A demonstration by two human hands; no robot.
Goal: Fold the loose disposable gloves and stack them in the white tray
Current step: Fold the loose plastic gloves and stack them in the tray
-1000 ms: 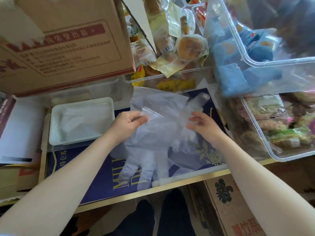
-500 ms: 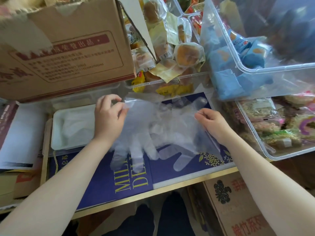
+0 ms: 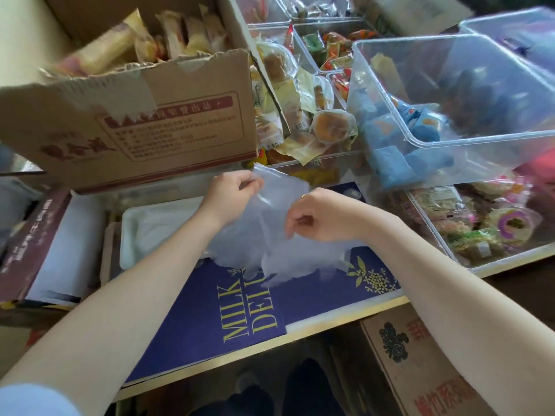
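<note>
**Glove held up over the purple box, tray off to the left**

Down at the near edge of the table sits a purple box [image 3: 210,319] with yellow "MILK" lettering, lying flat, and both forearms reach across it. Just under the table edge on the right is a brown carton [image 3: 420,364] with red and dark print.

Above the purple box, the clear plastic glove [image 3: 270,235] is lifted a bit, its finger end drooping down and touching the box top. Left hand [image 3: 231,195] pinches the upper edge of the glove between thumb and fingertips. Right hand [image 3: 318,216] has its fingers curled in, gripping the glove's right side lower down. So both hands are holding the same glove, close together.

Just left of the hands is the white tray [image 3: 129,235], with what looks like thin clear plastic already lying in it, can't make out how many pieces. Further left is a dark red box [image 3: 27,235] with a white inside.

Behind the tray stands a torn cardboard box [image 3: 144,121] packed with wrapped snacks. Behind the hands there's a pile of wrapped buns [image 3: 330,124], and to the right several clear plastic bins [image 3: 450,139] with blue packets and more snacks inside
</note>
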